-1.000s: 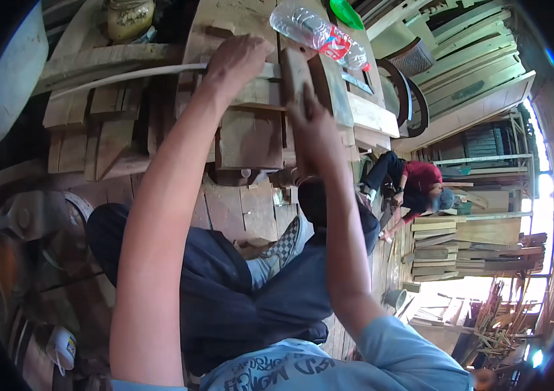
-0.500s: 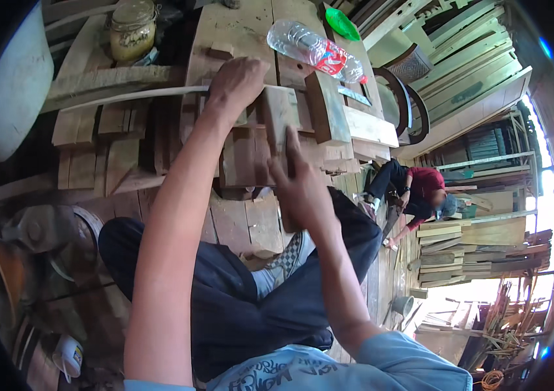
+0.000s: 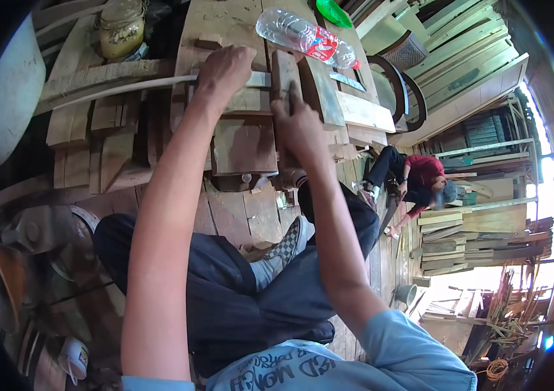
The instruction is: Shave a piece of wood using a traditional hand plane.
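Jar (image 3: 122,34) well left of bottle (image 3: 290,30). Pale strip (image 3: 160,82) left of bottle, on its near side. Left hand (image 3: 225,70) clenched over strip, near-left of bottle. Wooden block (image 3: 284,68) just nearside of bottle, right hand (image 3: 300,127) gripping it. Person in red (image 3: 423,169) well right of bottle.

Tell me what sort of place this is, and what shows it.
Probably a woodworking shop: long boards are ranged at the picture's right, stacked timber lies lower down, and the right hand holds a wooden piece.
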The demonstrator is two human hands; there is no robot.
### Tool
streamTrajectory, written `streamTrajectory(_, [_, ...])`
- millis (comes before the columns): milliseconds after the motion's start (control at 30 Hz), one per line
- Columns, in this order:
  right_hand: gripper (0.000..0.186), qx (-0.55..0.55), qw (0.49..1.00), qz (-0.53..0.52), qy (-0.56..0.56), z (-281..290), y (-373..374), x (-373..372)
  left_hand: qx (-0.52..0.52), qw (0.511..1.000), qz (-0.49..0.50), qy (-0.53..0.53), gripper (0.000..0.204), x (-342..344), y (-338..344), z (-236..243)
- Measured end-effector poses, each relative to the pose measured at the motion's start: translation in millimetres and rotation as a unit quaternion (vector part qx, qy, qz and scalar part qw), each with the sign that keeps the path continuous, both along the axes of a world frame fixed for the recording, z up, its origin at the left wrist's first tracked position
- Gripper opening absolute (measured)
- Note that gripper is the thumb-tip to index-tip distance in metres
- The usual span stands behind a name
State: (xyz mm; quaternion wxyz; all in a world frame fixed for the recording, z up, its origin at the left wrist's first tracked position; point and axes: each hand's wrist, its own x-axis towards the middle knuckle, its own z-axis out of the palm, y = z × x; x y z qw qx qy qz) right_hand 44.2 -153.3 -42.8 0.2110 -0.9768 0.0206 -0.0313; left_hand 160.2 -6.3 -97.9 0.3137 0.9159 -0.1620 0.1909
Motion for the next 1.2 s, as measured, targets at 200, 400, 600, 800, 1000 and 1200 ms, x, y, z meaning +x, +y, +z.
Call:
streamTrajectory(200, [0.066, -0.003, 0.999, 0.036, 0.008, -15, -8, -45, -0.025, 1.0, 0.002, -0.016, 0.015, 6, -7, -13])
streamTrajectory(400, [0.065, -0.002, 1.0, -0.003, 0.024, -12, 1, -41, -0.012, 0.999, 0.014, 0.039, 0.014, 0, -3, -12])
streamTrajectory(600, [0.068, 0.052, 0.996, -0.038, 0.066, 18, -3, -6, -0.007, 1.0, -0.003, -0.012, 0.017, 3, -9, -8])
streamTrajectory(800, [0.069, -0.084, 0.996, 0.031, 0.01, -22, 5, -59, -0.016, 1.0, 0.007, 0.0, 0.018, -1, -7, -14])
streamTrajectory(1000, [0.068, -0.024, 0.999, -0.024, -0.007, -23, -29, 4, 0.015, 1.0, 0.017, 0.007, 0.019, -9, -11, 12])
streamTrajectory(1200, [0.067, 0.024, 0.996, -0.02, 0.083, -2, -49, -79, 0.002, 0.999, 0.031, 0.007, 0.018, -5, -1, 4])
